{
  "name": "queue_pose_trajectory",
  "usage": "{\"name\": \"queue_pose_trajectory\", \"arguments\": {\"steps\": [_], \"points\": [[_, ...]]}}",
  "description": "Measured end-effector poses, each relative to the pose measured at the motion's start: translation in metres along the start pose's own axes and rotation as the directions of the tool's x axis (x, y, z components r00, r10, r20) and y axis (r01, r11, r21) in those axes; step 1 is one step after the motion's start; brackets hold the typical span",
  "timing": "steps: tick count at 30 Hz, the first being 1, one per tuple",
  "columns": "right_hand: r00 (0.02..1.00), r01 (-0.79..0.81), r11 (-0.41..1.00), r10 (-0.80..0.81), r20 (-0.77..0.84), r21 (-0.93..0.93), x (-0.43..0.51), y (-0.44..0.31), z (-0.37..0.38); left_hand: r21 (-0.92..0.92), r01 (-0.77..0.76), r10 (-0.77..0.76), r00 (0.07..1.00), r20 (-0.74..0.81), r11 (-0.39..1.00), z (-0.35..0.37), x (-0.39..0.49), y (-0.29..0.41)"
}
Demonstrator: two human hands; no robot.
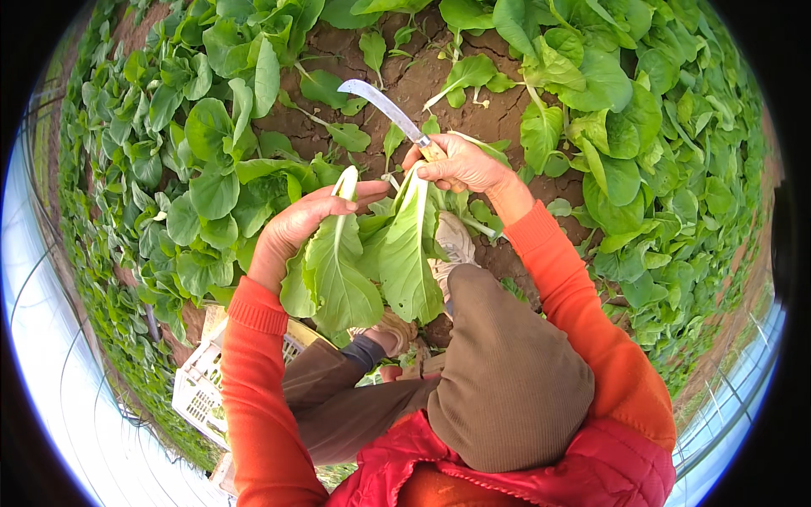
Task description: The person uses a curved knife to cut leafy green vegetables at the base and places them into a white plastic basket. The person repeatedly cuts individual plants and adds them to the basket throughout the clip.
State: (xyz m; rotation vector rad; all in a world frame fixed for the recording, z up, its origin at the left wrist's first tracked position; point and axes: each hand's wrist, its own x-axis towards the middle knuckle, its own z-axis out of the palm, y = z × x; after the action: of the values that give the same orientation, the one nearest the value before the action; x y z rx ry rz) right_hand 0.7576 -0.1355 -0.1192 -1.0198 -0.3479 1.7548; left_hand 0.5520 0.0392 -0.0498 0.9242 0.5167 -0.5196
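My right hand (pixel 472 166) is wrapped around the wooden handle of a curved, sickle-like knife (pixel 388 111), whose blade points up and to the left. Between its thumb and fingers it also pinches the pale stalk of a broad green leaf (pixel 412 263). Close by on the left, my left hand (pixel 294 222) holds another leafy green leaf (pixel 342 279), its white stalk passing between the thumb and the stretched fingers. Both leaves hang down toward my shoes, with more leaves partly hidden behind them. A few small holes mark the blades of the leaves.
Leafy green plants (pixel 209 139) grow densely left and right (pixel 633 158). Cracked brown soil (pixel 405 70) with loose leaves lies between. A white plastic crate (pixel 199 393) stands at my lower left. My shoe (pixel 453 237) and bent knee (pixel 513 355) are below my hands.
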Motion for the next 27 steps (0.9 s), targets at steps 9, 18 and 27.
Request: {"name": "queue_pose_trajectory", "arguments": {"steps": [9, 18, 27], "points": [[0.999, 0.015, 1.0, -0.014, 0.05, -0.011, 0.013, 0.005, 0.023, -0.268, 0.262, -0.325, 0.917, -0.231, 0.927, 0.013, 0.015, -0.037], [0.968, 0.134, 0.99, -0.124, -0.218, 0.033, 0.014, 0.007, 0.032, -0.66, -0.082, -0.004, 0.992, -0.127, 0.747, 0.038, 0.001, -0.018], [0.967, 0.107, 0.991, -0.122, -0.225, -0.077, -0.002, -0.006, 0.053, -0.494, 0.08, -0.278, 0.898, -0.342, 0.866, 0.029, -0.006, -0.004]]}}
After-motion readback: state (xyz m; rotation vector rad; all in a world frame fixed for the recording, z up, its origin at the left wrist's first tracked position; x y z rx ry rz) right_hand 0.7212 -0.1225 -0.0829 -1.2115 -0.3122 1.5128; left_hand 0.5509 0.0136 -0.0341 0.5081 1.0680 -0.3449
